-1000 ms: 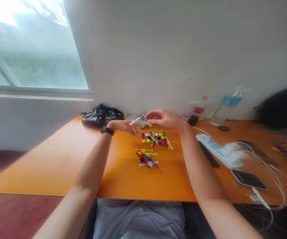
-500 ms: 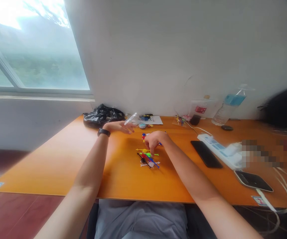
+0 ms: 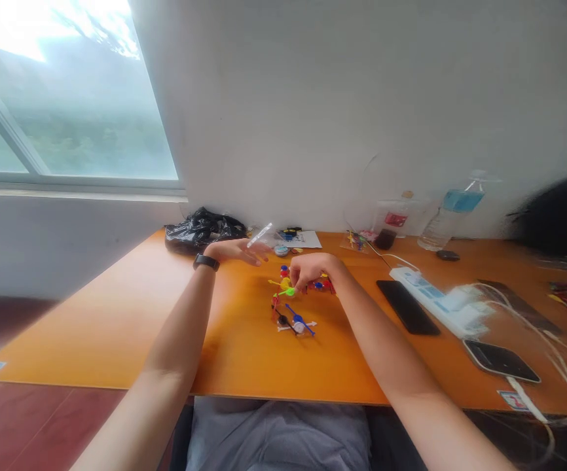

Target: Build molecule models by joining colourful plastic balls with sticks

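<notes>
My left hand (image 3: 237, 250), with a dark band on its wrist, is held over the table with its fingers stretched forward. A clear plastic bag (image 3: 260, 235) with a bright shiny edge shows at these fingers; the thumb's grip is hidden. My right hand (image 3: 310, 267) pinches a green arrow spinner (image 3: 289, 292) by thumb and fingertips. Just below the fingers lie a yellow arrow spinner (image 3: 277, 282) and a red one (image 3: 274, 302). Nearer me, a black arrow spinner (image 3: 282, 320), a blue one (image 3: 298, 318) and a white one (image 3: 299, 327) overlap. Red and blue pieces (image 3: 319, 285) lie partly behind my right hand.
A black plastic bag (image 3: 202, 230) lies at the back left. To the right are a black phone (image 3: 407, 306), a white power strip (image 3: 425, 293) with cables, and another phone (image 3: 501, 360) on a cable. Bottles (image 3: 438, 226) stand by the wall. A dark head-like shape (image 3: 558, 212) is at far right.
My right hand has lifted the green spinner from the pile and moved slightly away from me. The yellow and red spinners have shifted apart from the others. My left hand has hardly moved.
</notes>
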{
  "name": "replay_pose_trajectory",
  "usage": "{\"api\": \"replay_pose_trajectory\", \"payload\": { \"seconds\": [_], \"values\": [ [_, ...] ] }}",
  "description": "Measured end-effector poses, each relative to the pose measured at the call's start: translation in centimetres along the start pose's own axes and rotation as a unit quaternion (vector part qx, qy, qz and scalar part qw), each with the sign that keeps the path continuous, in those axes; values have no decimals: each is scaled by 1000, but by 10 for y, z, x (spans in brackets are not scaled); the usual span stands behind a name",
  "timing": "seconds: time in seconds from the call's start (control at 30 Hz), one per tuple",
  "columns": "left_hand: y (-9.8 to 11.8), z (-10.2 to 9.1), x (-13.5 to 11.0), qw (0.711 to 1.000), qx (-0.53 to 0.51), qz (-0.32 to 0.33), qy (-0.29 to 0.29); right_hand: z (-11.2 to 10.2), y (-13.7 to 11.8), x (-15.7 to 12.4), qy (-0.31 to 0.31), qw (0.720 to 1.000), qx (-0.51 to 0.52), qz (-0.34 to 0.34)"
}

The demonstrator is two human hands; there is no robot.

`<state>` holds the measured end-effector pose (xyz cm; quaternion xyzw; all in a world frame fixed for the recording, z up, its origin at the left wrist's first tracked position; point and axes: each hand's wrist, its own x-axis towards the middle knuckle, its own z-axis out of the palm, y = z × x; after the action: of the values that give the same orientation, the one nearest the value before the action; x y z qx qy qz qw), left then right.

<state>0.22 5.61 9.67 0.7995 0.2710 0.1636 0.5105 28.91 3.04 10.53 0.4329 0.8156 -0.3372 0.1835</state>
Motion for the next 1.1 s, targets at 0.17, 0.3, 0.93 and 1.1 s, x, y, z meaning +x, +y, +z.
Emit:
{"api": "replay_pose_trajectory", "payload": {
  "seconds": [0.17, 0.3, 0.93, 1.1],
  "values": [
    [8, 1, -4, 1000, -12, -3, -2, -7, 0, -16, 42, 997, -10, -60],
    [7, 1, -5, 1000, -17, 0, -4, -12, 3, -22, 88, 993, 1, -75],
    [11, 5, 4, 999, -26, 25, -24, -23, -13, -97, 334, 930, 29, -154],
    [17, 3, 3, 999, -33, 30, -31, -22, -16, -104, 393, 903, 48, -168]
  ]
}}
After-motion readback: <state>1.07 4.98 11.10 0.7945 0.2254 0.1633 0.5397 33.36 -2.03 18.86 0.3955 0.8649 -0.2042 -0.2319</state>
